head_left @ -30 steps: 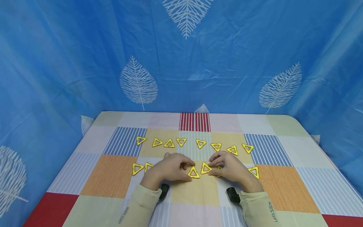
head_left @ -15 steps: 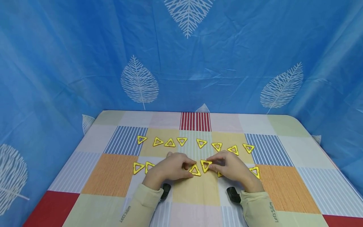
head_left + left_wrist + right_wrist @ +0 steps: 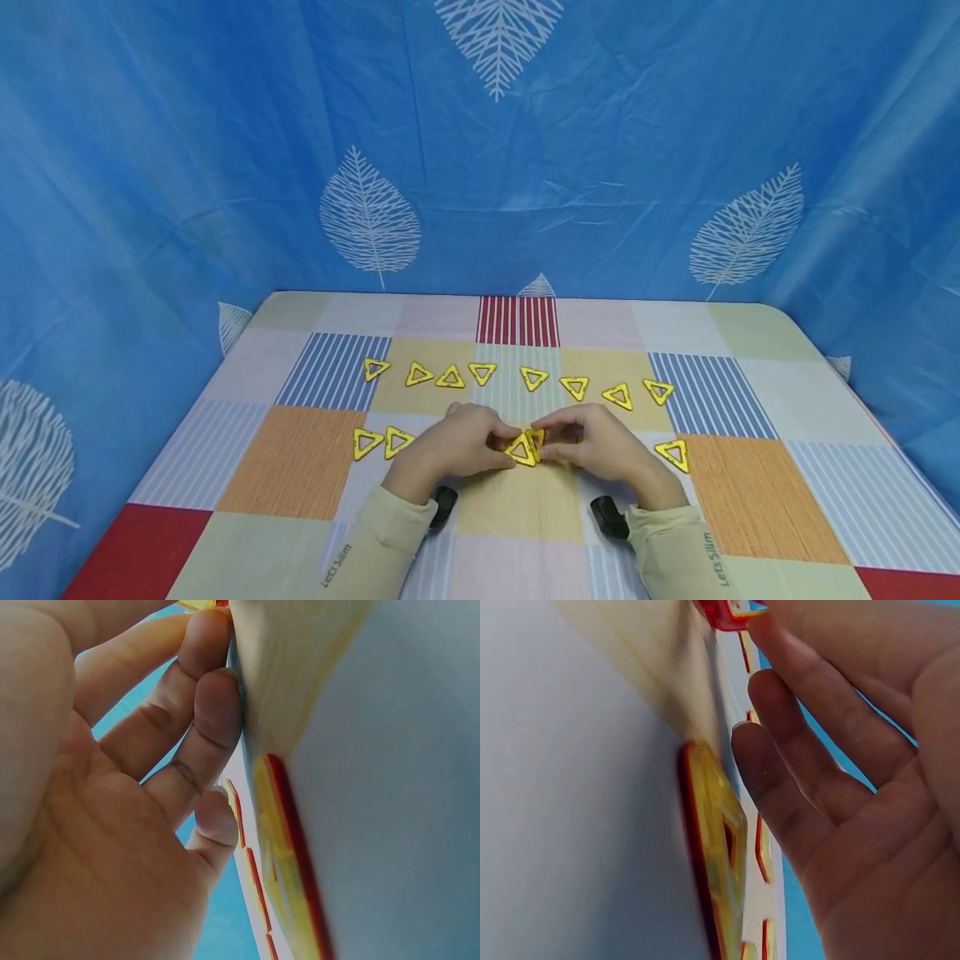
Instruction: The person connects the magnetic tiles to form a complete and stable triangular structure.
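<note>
In the head view my left hand point(image 3: 461, 442) pinches a yellow triangular frame tile point(image 3: 520, 460) between thumb and fingers. Opposite it, my right hand point(image 3: 600, 442) holds a second yellow triangular tile point(image 3: 536, 432), point down. Their sides meet and overlap in this view, close over the table. The right wrist view catches a red edge of the held tile point(image 3: 724, 615) at the top; only a sliver of the left hand's tile point(image 3: 196, 604) shows in the left wrist view. The other fingers of both hands are loosely bent.
Several yellow triangular tiles point(image 3: 533, 379) lie in a row across the patchwork-covered table point(image 3: 517, 567) beyond the hands. Two more point(image 3: 367, 444) lie left of the left forearm, and another tile point(image 3: 672, 456) lies right of the right hand. A blue curtain point(image 3: 600, 150) hangs behind.
My right hand has turned its tile from point up to point down and brought it left against the other tile. My left hand has moved slightly right with its tile.
</note>
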The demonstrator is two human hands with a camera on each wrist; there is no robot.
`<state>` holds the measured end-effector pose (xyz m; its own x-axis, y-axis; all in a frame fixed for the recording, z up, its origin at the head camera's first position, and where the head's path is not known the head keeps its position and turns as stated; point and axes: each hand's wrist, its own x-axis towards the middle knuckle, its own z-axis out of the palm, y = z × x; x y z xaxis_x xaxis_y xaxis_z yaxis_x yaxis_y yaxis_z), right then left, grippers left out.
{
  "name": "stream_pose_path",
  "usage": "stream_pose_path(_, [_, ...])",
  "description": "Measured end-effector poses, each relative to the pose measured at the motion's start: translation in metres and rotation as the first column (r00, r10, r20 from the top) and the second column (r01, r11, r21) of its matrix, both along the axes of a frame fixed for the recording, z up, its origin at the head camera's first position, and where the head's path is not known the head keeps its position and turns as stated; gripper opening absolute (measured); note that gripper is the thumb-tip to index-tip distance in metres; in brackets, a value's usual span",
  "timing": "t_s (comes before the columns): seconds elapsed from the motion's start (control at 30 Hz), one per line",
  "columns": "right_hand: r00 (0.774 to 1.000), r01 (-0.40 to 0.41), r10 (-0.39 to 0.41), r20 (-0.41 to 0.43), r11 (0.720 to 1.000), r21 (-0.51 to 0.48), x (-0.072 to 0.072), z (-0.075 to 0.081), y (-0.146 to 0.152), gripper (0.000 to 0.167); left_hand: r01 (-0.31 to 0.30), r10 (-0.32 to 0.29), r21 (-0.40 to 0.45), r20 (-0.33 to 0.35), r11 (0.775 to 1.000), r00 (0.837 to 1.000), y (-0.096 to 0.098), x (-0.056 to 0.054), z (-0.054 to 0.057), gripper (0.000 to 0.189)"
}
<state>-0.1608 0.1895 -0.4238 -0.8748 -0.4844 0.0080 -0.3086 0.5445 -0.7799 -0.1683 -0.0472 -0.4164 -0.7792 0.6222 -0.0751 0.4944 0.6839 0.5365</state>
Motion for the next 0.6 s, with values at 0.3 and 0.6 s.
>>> stream_pose_path(0.3, [1.000, -0.001, 0.001, -0.026, 1.000, 0.002, -0.0010, -0.0045, -0.0052, 0.037, -0.036, 0.036, -0.001, 0.027, 0.999, 0.999, 0.0029, -0.0011, -0.0020, 0.034])
stream_pose_path(0.6, [0.999, 0.012, -0.011, -0.052, 1.000, 0.022, -0.0020, -0.0080, -0.0092, 0.044, -0.086, 0.085, 0.001, 0.057, 0.996, 0.995, 0.0030, 0.0005, -0.0006, 0.038])
